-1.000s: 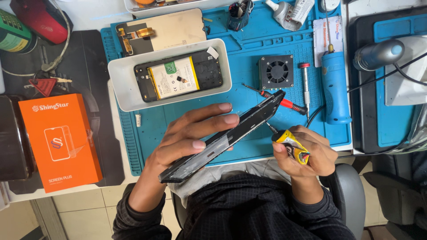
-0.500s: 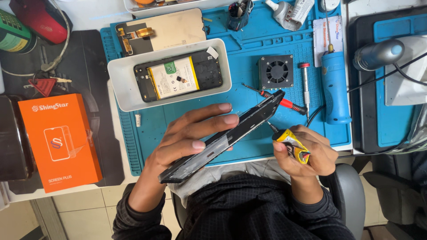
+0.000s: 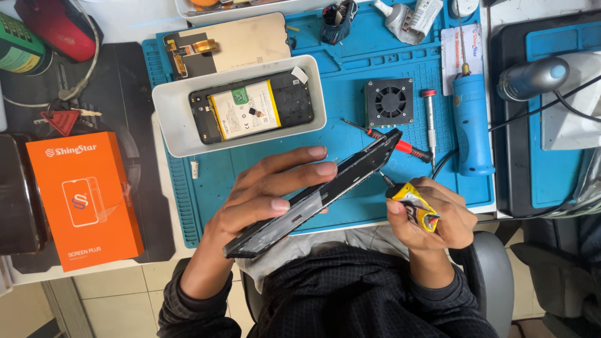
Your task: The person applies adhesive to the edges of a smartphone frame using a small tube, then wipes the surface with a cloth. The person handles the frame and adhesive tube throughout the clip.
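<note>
Black and thin, the phone frame (image 3: pixel 319 195) sits tilted above the blue mat's (image 3: pixel 350 69) near edge, gripped along its long sides by the left hand (image 3: pixel 275 194). The right hand (image 3: pixel 432 216) is closed round a small yellow glue tube (image 3: pixel 413 203), nozzle at the frame's upper edge. Light and stiff (probably easy to flex or crack), the frame looks best held by its edges.

The person is wearing a dark, near-black long-sleeved top with a fine checked weave, its sleeves reaching toward both wrists. The left hand (image 3: pixel 269 194) and right hand (image 3: pixel 432 216) are showing 0 gloves, rings or watches.
</note>
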